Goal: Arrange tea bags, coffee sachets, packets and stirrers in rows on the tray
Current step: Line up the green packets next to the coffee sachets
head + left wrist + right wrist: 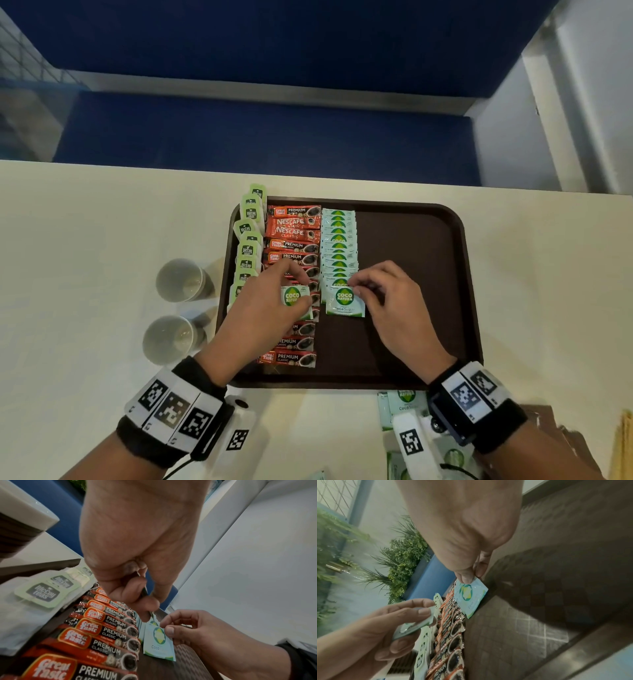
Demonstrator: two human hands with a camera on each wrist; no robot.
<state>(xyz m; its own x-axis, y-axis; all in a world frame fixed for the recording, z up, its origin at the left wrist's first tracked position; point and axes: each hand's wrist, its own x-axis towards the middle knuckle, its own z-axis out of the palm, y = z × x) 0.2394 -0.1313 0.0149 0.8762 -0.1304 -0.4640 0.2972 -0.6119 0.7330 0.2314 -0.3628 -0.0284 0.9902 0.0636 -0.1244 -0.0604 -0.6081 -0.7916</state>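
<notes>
Head view: pale-blue, green-logoed sugar packet (344,301) atop brown tray (411,274).

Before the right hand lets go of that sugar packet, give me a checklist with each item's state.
1. Right hand pinches the Coco Natura packet by its top edge: ok.
2. Packet at the near end of the sugar row: ok.
3. Packet squared with the row: not ok, slightly tilted.
4. Packet flat on the tray: cannot tell.
5. Left hand holds spare packets ready: ok.
6. Bare tray space nearer the person for more: ok.
</notes>
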